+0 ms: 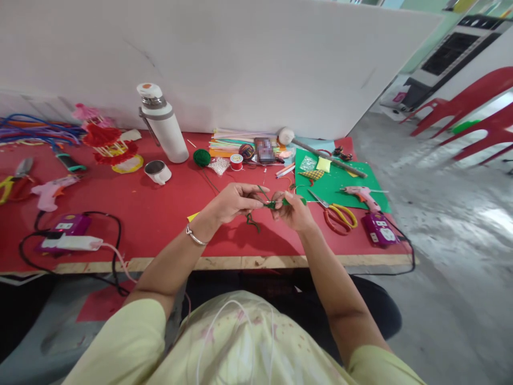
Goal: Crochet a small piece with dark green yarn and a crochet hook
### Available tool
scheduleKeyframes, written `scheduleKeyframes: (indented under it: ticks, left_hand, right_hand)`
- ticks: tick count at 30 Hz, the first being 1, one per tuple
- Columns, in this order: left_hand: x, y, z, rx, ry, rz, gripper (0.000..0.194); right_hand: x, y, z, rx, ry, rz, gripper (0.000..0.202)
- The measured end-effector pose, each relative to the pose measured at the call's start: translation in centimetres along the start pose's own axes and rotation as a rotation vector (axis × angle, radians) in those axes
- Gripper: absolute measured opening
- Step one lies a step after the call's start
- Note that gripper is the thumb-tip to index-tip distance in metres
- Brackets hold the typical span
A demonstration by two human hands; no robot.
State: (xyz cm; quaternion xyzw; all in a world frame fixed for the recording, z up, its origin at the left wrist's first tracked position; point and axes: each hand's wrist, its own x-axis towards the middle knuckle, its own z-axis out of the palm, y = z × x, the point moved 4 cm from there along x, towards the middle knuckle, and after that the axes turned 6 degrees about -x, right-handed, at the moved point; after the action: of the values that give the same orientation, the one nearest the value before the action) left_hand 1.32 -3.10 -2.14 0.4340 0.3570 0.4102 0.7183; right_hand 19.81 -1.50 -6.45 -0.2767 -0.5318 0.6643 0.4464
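Both hands meet above the middle of the red table. My left hand (236,203) pinches a small piece of green yarn work (271,205) and a strand runs over its raised index finger. Closed around a green-handled crochet hook (286,201), my right hand (295,213) sits just to the right, its fingers near the yarn work. A loose green yarn tail (252,222) hangs below the fingers. From the green yarn ball (201,157), behind and left of my hands, a strand leads toward my left hand.
On the red table (160,235) are a white bottle (164,128), a mug (157,171), scissors (339,214), a glue gun (363,197) at right, another glue gun (52,192) at left, and purple power boxes (380,230) with cables. A white panel (240,64) stands behind.
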Motion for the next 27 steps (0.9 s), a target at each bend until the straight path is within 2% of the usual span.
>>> scheduleKeyframes:
  ticks: [16,27]
  left_hand:
    - [0.2,0.2,-0.5,0.077,0.011,-0.022,0.051]
    - [0.3,0.2,-0.6,0.090,0.014,-0.014,0.049]
  right_hand:
    - [-0.2,-1.4,-0.4,-0.051,-0.059,0.010,0.039]
    - [-0.2,-1.5,-0.5,-0.091,-0.046,0.038,0.037]
